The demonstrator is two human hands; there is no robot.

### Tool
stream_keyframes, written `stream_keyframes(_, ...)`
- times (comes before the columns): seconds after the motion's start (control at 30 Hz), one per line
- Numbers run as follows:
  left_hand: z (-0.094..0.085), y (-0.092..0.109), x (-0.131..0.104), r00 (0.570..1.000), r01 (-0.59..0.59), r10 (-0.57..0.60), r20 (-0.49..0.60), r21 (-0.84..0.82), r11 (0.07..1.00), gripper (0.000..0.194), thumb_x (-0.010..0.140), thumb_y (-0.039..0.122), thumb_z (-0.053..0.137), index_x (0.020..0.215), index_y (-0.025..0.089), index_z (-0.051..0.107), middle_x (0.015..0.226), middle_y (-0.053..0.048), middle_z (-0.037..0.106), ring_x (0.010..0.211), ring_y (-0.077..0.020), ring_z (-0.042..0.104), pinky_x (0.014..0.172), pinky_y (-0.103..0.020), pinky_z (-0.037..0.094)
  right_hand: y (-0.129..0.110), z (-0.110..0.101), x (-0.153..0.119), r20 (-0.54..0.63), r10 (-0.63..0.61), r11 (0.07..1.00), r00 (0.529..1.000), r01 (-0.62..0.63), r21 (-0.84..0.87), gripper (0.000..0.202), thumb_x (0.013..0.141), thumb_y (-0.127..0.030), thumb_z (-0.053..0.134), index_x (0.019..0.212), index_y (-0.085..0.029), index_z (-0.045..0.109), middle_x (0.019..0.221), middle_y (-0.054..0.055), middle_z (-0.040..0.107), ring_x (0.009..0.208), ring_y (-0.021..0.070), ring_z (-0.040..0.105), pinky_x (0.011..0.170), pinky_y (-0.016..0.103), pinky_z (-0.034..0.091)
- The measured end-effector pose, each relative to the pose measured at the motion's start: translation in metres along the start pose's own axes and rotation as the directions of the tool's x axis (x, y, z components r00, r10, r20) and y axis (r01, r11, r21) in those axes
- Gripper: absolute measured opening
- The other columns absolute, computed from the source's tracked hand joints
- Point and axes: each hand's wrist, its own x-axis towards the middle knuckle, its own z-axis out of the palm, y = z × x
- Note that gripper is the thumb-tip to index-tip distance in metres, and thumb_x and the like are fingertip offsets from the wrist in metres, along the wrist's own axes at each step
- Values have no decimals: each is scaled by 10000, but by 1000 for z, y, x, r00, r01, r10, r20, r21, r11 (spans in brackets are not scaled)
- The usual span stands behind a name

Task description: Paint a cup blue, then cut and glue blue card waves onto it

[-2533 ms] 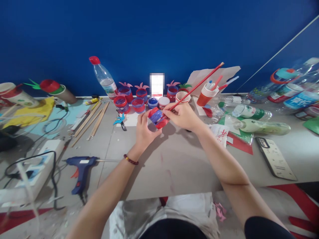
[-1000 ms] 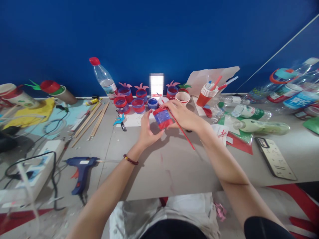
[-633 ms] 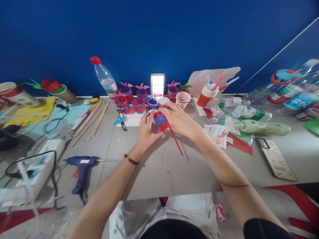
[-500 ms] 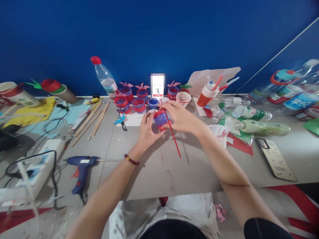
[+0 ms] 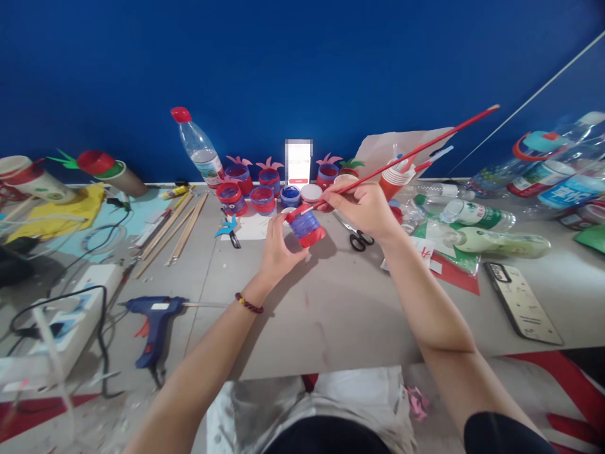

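Tilted above the table, a red and blue painted cup (image 5: 306, 227) is gripped by my left hand (image 5: 278, 247), thumb below and fingers at its upper left. My right hand (image 5: 362, 208) pinches a long red paintbrush (image 5: 416, 150). The brush's handle points up to the right, and its tip is at the cup's upper edge. Just behind the cup stand an open jar of blue paint (image 5: 290, 196) and a jar with a pale lid (image 5: 311, 194). Several painted cups, such as one with eyes (image 5: 231, 199), stand at the back left of them.
Black-handled scissors (image 5: 359, 239) lie beneath my right hand. A blue glue gun (image 5: 158, 325), wooden sticks (image 5: 172, 230) and a power strip (image 5: 78, 312) are on the left. Plastic bottles (image 5: 479, 214) and a phone (image 5: 522, 302) lie on the right. A lit screen (image 5: 299, 162) stands at the back.
The brush has swung from pointing down toward me to pointing up right. My right hand has moved right, off the cup, uncovering the scissors and pale-lidded jar. The cup is more tilted.
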Motion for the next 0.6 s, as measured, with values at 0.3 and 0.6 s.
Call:
stream_keyframes(0.3,1,-2,-1,1000,-16,16,12,18,1000,781,617,214,797,1272,222,373,1189,-99,510,1108,-274,532,960,-469,460,14,20,-4,18,77,986,997,-74,-149,243,817,-387,688,738,-162,734,810,63,739,739,183,697,715,328,586)
stream_keyframes(0.6,1,-2,-1,1000,-14,14,24,41,999,799,596,218,799,1273,227,377,1190,-98,516,1094,-277,539,957,-476,462,15,30,-5,-96,59,981,994,-76,-181,307,793,-466,698,722,-172,749,734,57,732,666,184,682,647,325,565)
